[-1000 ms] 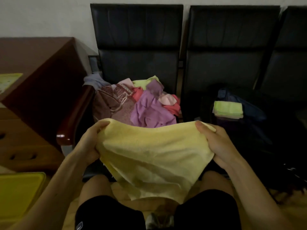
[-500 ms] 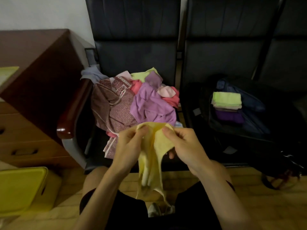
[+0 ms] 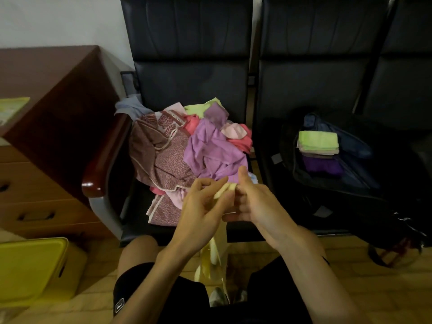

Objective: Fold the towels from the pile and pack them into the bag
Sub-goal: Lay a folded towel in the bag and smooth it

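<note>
**Yellow towel gathered between two hands, in front of the seats**

A row of black seats [image 3: 187, 66] runs along the wall. A dark wooden desk [image 3: 51, 94] stands off their left end.

On the middle seat lies a black bag [image 3: 350, 197], open at the top and spreading out to the seat's front edge. A loose pile of towels [image 3: 177, 155] fills the left seat from the backrest forward. It is a mix of brown patterned, lilac, pink and pale green, and one patterned end hangs over the front edge. Against the pile's left side is a glossy wooden armrest [image 3: 102, 160].

Down on the floor, at the lower left, sits a yellow box lid [image 3: 28, 267].

Inside the bag's opening is a small folded stack. A green towel [image 3: 319, 140] is on top, a beige layer comes under it, and a purple towel [image 3: 322, 166] lies at the bottom.

The yellow towel [image 3: 214, 253] is out of the pile. It is bunched into a narrow strip just before the left seat's front edge and hangs down between the person's knees.

The left hand [image 3: 201, 211] pinches the towel's top end with curled fingers. The right hand [image 3: 254, 202] touches the left and grips the same end, with its thumb raised and its fingers curled in around the cloth.
</note>
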